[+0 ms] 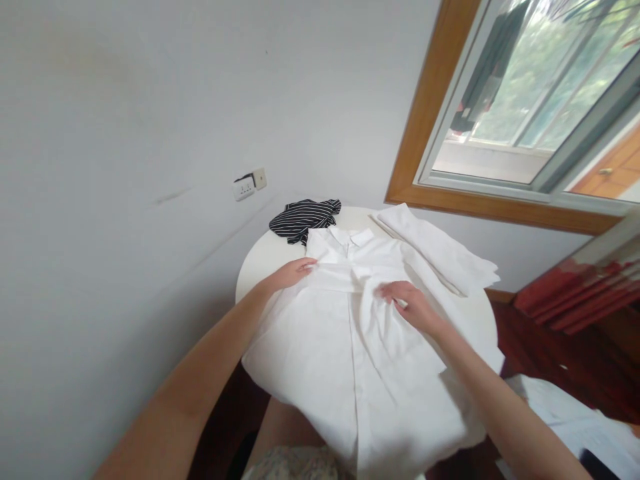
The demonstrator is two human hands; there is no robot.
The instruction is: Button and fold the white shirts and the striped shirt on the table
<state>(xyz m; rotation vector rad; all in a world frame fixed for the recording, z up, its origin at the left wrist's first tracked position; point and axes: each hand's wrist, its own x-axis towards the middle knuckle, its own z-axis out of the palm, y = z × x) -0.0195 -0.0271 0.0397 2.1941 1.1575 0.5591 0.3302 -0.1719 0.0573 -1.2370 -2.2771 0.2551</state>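
Note:
A white collared shirt [325,333] lies spread front side up, its collar at the far side and its lower part hanging over the near edge of the round white table [253,267]. My left hand [297,269] pinches the shirt's left edge below the shoulder. Across the chest runs a folded band of cloth, apparently a sleeve. My right hand [409,305] has its fingers closed on bunched white cloth right of the button line. The other sleeve stretches out to the right on the table.
A black-and-white striped cloth [306,219] sits at the table's back left. Folded white cloth [435,247] lies at the back right. Behind are a wall with a socket [244,189] and a wood-framed window [405,153]. A red and white curtain [575,293] hangs at right.

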